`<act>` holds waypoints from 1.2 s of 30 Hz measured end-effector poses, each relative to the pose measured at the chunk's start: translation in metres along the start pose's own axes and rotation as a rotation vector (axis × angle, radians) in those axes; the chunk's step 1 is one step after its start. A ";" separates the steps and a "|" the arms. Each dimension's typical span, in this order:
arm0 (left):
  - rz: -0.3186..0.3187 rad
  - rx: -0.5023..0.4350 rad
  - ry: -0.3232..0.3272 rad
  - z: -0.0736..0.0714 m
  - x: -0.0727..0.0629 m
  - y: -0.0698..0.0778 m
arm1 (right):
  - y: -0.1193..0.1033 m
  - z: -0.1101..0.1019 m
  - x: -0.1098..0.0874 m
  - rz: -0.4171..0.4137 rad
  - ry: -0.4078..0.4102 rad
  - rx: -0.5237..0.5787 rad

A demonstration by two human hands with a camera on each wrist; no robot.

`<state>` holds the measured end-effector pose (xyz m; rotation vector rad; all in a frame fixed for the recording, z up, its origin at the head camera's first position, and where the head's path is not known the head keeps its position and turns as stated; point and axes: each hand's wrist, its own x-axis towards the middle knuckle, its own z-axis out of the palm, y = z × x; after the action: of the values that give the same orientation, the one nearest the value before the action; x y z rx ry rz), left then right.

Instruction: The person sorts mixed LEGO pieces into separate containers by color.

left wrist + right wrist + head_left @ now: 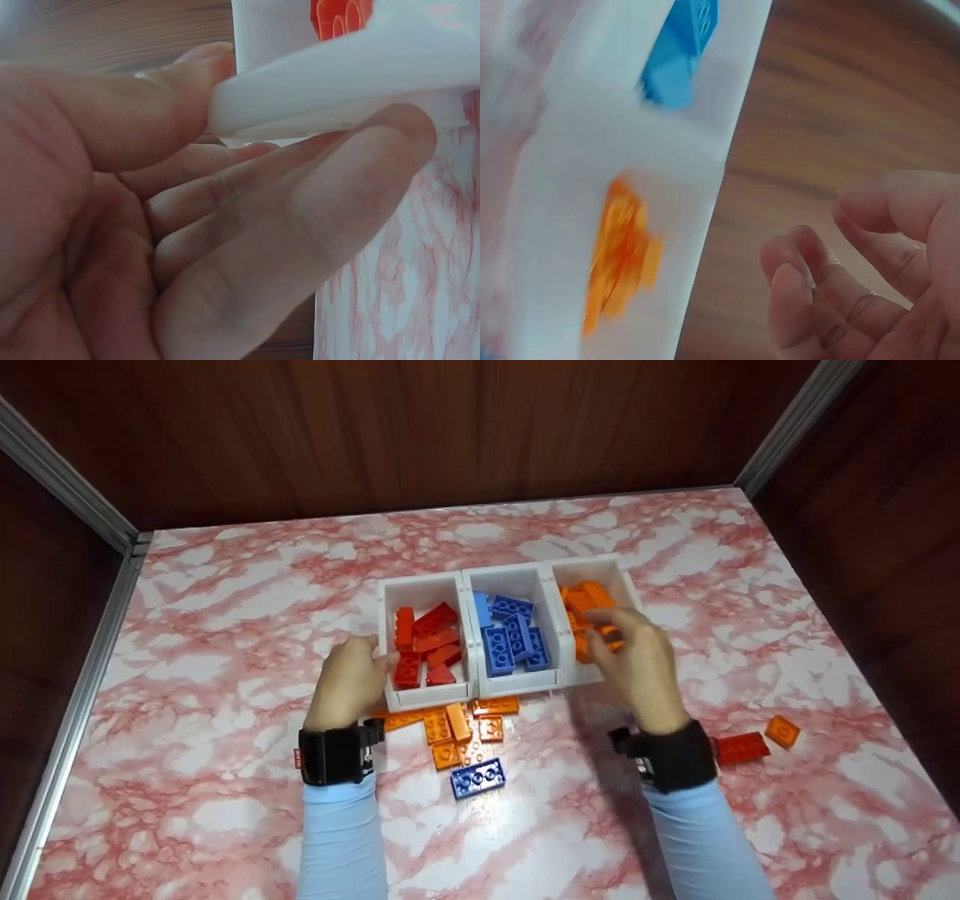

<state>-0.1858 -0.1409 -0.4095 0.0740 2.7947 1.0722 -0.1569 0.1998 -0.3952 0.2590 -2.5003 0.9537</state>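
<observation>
At the left wall of the white three-compartment bin (433,699), my left hand (346,679) pinches the rim. In the left wrist view the thumb presses on the edge of the white bin (300,90) and the fingers lie along its outer side. My right hand (637,660) hovers over the right compartment, its fingers loosely bent and apart, holding nothing. That compartment contains orange toy bricks (589,596). Blue bricks (499,651) fill the middle one and red bricks (435,620) the left one. The right wrist view shows the right hand (862,277) with nothing between thumb and fingers.
In front of the bin lie several orange bricks (436,727) and a dark blue brick (478,778). Beside the right wrist are a red brick (742,748) and an orange brick (783,731). Dark wooden panels (420,435) enclose the marbled tabletop (225,585).
</observation>
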 end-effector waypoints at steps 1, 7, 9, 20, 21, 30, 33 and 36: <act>-0.005 0.000 0.004 0.000 0.000 0.000 | 0.005 -0.005 -0.005 0.020 0.008 -0.011; -0.023 -0.002 -0.010 -0.001 -0.001 0.000 | 0.030 -0.024 -0.034 0.156 -0.045 -0.098; -0.026 -0.002 -0.015 -0.001 -0.001 -0.001 | 0.036 -0.028 -0.042 0.210 -0.091 -0.117; -0.039 -0.006 -0.023 -0.001 -0.001 -0.001 | 0.061 -0.033 -0.067 0.323 -0.222 -0.265; -0.038 -0.006 -0.023 -0.001 -0.001 -0.001 | 0.061 -0.032 -0.068 0.324 -0.226 -0.273; 0.006 0.023 0.003 0.000 -0.002 0.000 | 0.061 -0.028 -0.073 0.337 -0.260 -0.272; 0.008 0.022 0.006 0.001 -0.001 0.001 | 0.060 -0.030 -0.075 0.336 -0.264 -0.264; 0.012 0.021 0.008 0.001 -0.001 0.001 | 0.059 -0.032 -0.078 0.331 -0.275 -0.263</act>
<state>-0.1851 -0.1395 -0.4090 0.0884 2.8167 1.0486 -0.0965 0.2661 -0.4456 -0.1210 -2.9494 0.7335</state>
